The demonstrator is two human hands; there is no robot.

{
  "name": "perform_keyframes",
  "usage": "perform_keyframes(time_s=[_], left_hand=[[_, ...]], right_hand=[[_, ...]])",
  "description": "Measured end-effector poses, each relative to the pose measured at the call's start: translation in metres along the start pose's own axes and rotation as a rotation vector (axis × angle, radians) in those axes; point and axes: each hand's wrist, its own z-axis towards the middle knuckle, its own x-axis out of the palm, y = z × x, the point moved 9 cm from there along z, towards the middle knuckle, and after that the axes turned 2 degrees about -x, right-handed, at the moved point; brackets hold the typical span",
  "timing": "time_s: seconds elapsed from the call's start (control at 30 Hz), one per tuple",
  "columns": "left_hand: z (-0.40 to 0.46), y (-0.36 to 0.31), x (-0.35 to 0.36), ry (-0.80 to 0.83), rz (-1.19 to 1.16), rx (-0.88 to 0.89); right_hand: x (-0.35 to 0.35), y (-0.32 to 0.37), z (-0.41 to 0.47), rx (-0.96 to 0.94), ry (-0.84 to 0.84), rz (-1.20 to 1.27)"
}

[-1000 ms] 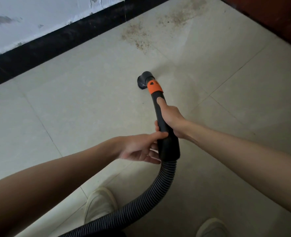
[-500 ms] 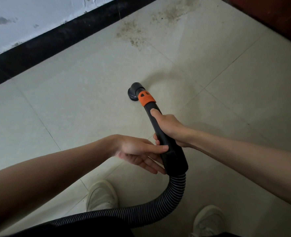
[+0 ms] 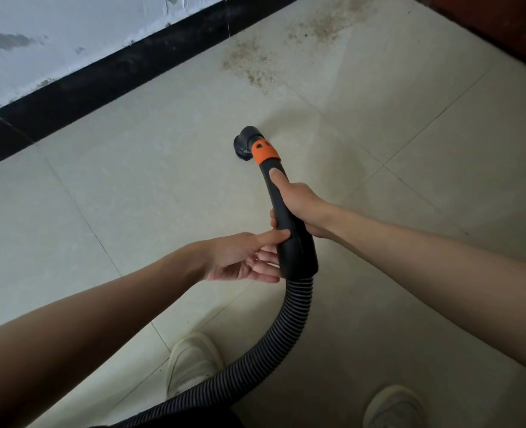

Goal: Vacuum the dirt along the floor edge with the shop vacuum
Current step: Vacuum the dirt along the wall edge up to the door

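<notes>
Pale floor tiles (image 3: 150, 193) meet a black baseboard (image 3: 101, 78) under a scuffed white wall (image 3: 55, 32); brown dirt (image 3: 252, 64) speckles the tiles near that edge. The right hand (image 3: 300, 205) grips the black vacuum handle (image 3: 289, 230), brush nozzle (image 3: 247, 143) on the floor, apart from the dirt. The left hand (image 3: 243, 257) touches the handle with straight fingers. A ribbed hose (image 3: 280, 338) curves past white shoes (image 3: 193, 359).

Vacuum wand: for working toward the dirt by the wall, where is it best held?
Probably the black tube of the vacuum wand just behind the orange collar, from above and the right, as the right hand grips it. The left hand steadies the thick cuff where the ribbed hose joins.
</notes>
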Motion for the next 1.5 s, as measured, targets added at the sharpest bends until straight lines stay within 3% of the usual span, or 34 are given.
perform_keyframes(time_s=[0.17,0.37,0.63,0.7,0.77,0.83,1.03,1.17,1.5], left_hand=[[0.007,-0.023,-0.028,-0.173,0.040,0.110],[0.010,-0.049,-0.074,-0.304,0.122,0.209],[0.013,-0.057,-0.108,-0.208,0.056,0.171],[0.009,-0.066,-0.132,-0.324,0.004,0.197],[0.001,-0.086,-0.169,-0.542,-0.106,0.262],[-0.004,-0.118,-0.195,-0.665,-0.067,0.301],[0.024,-0.204,-0.176,-0.427,0.170,0.226],[0.044,-0.220,-0.163,-0.364,0.083,0.239],[0.016,-0.276,-0.211,-0.548,-0.273,0.454]], right_hand=[[-0.001,0.015,0.028,-0.041,-0.076,0.032],[0.013,0.034,0.060,-0.055,-0.051,0.055],[0.014,0.042,0.083,-0.066,0.013,0.218],[0.020,0.043,0.089,-0.046,0.012,0.233],[0.029,0.048,0.092,-0.017,0.011,0.206],[0.037,0.055,0.092,0.002,0.005,0.165],[0.040,0.080,0.088,0.001,-0.004,0.118],[0.031,0.076,0.091,0.016,-0.020,0.250],[0.068,0.082,0.115,0.023,0.244,0.254]])
